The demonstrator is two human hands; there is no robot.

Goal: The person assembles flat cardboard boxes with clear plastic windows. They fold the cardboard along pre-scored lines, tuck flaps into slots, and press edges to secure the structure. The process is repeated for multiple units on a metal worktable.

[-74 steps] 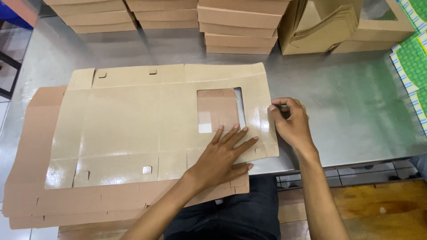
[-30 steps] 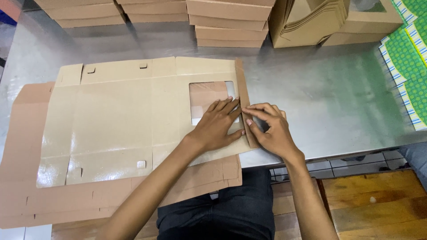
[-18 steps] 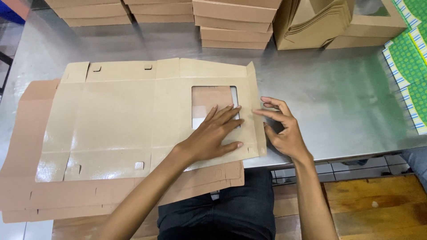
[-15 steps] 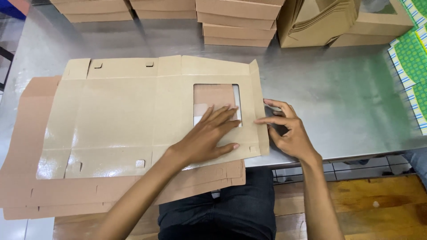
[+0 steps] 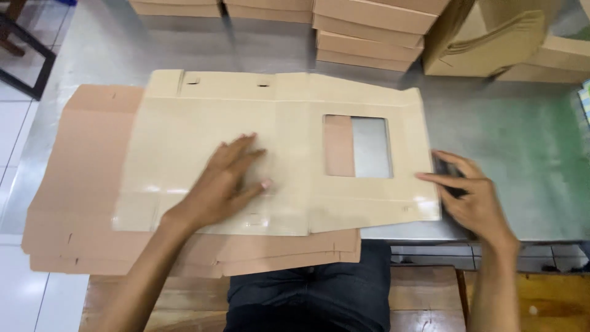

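Surface: a steel worktable (image 5: pixel 510 141) under a head-worn camera, pale floor tiles off its left end, a wooden bench below at 6 o'clock
Left hand (image 5: pixel 227 184): open and flat, palm down, fingers spread toward 1 o'clock, pressing on the middle panel of the flat box blank (image 5: pixel 246 123); it grips nothing
Left arm: forearm comes up from 7 o'clock, wrist straight, weight seemingly on the palm
Right hand (image 5: pixel 473 200): at 3 o'clock of the sheet, fingers stretched toward 9 o'clock with the tips touching the blank's right edge; the palm lies over a small dark object (image 5: pixel 444 171) on the steel, and whether the hand closes on it cannot be told
Right arm: forearm rises from 5 o'clock, wrist bent inward toward the sheet
Box blank: pale tan die-cut cardboard, lying flat across the table centre, glossy side up, scored into panels, two small slots along its 12 o'clock edge
Window cut-out (image 5: pixel 357 146): rectangular hole in the right-hand panel; through it show a strip of browner card and bare steel
Progress, as judged: the sheet looks wholly unfolded, no panel raised and no flap tucked, so forming of the box appears not yet begun; creasing, folding and locking all seem left
Underneath: a stack of browner blanks (image 5: pixel 80 184) juts out at 9 and 6 o'clock of the top sheet
Farther out: piles of flat cartons (image 5: pixel 375 24) along the 12 o'clock edge, made-up boxes (image 5: pixel 510 37) at 1 to 2 o'clock
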